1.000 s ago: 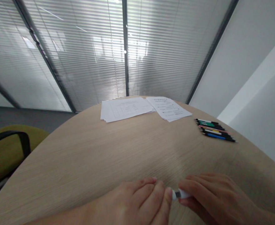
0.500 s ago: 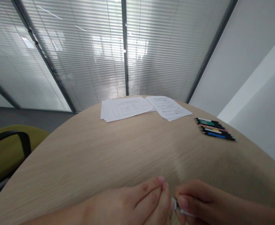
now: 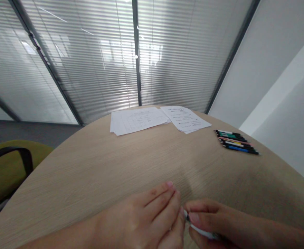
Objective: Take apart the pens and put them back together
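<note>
Close to the table's near edge, my two hands are together in the lower middle. My right hand [image 3: 211, 221] pinches a slender white pen [image 3: 205, 234] with a dark band between thumb and fingers. Its white tip end reaches the fingertips of my left hand [image 3: 152, 218], which is closed, back upward, fingers pressed together around that end. What lies inside the left hand is hidden by its fingers. Much of the pen is covered by my right hand, so I cannot tell whether it is whole or in parts.
On the wooden table [image 3: 95, 166], printed paper sheets [image 3: 139, 121] and more sheets [image 3: 185, 119] lie at the far edge. Several pens [image 3: 236, 142] lie in a row at the right. A green chair [image 3: 9, 173] with a black armrest stands at the left; blinds and a white wall rise behind.
Both hands have shifted slightly to the left, the left one also up the picture. More of the pen's white barrel shows beneath my right hand. The view has turned very slightly.
</note>
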`<action>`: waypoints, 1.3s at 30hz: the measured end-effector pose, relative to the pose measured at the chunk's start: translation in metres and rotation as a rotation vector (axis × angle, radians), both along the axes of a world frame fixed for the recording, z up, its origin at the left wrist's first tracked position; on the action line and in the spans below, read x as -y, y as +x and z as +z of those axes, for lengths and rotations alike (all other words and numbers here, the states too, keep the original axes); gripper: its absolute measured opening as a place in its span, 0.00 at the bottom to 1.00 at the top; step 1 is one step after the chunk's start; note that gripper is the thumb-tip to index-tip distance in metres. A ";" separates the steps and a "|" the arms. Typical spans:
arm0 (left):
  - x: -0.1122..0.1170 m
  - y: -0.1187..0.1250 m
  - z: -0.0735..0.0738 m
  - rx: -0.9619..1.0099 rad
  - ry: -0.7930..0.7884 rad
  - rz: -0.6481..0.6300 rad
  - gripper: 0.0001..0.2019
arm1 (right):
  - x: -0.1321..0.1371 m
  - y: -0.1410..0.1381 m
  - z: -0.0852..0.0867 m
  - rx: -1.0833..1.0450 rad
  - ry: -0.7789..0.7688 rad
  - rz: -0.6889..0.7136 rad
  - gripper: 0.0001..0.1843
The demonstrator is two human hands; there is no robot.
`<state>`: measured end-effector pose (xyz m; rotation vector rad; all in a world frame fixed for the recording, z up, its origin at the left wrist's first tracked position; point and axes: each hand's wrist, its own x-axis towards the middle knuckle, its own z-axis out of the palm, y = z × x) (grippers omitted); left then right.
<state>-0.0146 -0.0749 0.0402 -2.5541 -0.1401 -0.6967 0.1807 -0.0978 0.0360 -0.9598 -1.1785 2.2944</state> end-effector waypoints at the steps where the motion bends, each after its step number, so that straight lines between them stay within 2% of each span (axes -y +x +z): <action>1: 0.000 0.000 0.000 -0.002 0.005 0.004 0.07 | 0.000 0.000 0.001 -0.010 -0.006 -0.002 0.18; 5: -0.001 -0.001 0.002 0.056 0.005 0.039 0.12 | -0.001 0.001 0.001 -0.038 -0.036 -0.016 0.18; 8: -0.001 0.001 0.002 0.215 -0.106 0.136 0.09 | -0.001 0.003 -0.001 -0.064 0.007 -0.070 0.17; 9: -0.001 0.002 0.002 0.291 -0.196 0.183 0.07 | -0.001 0.004 -0.002 -0.073 0.035 -0.108 0.17; 11: -0.001 0.007 0.002 0.390 -0.478 0.287 0.03 | -0.002 0.006 -0.003 -0.105 0.115 -0.205 0.16; 13: -0.001 0.013 0.003 0.357 -0.839 0.376 0.07 | -0.002 0.006 -0.004 -0.139 0.205 -0.305 0.17; 15: 0.001 0.020 0.001 0.248 -1.151 0.403 0.12 | -0.003 0.005 -0.005 -0.149 0.286 -0.389 0.18; 18: 0.005 0.029 -0.006 0.224 -1.440 0.302 0.09 | -0.003 0.003 -0.007 -0.144 0.322 -0.445 0.17; 24: 0.014 0.043 -0.028 0.390 -2.025 -0.033 0.07 | -0.004 -0.006 -0.019 -0.162 0.298 -0.378 0.17; 26: 0.015 0.047 -0.033 0.435 -2.125 -0.059 0.09 | -0.004 -0.008 -0.023 -0.174 0.292 -0.380 0.18; 28: 0.015 0.048 -0.035 0.435 -2.114 -0.025 0.10 | -0.004 -0.007 -0.025 -0.201 0.293 -0.371 0.17; 31: 0.012 0.044 -0.034 0.338 -1.975 0.080 0.09 | -0.005 0.000 -0.023 -0.148 0.367 -0.336 0.16; 35: 0.006 0.033 -0.029 0.251 -1.624 0.205 0.06 | -0.013 0.015 -0.012 0.013 0.689 -0.293 0.11; 39: 0.000 0.026 -0.024 0.213 -1.216 0.220 0.05 | -0.021 0.024 -0.003 0.099 0.995 -0.223 0.07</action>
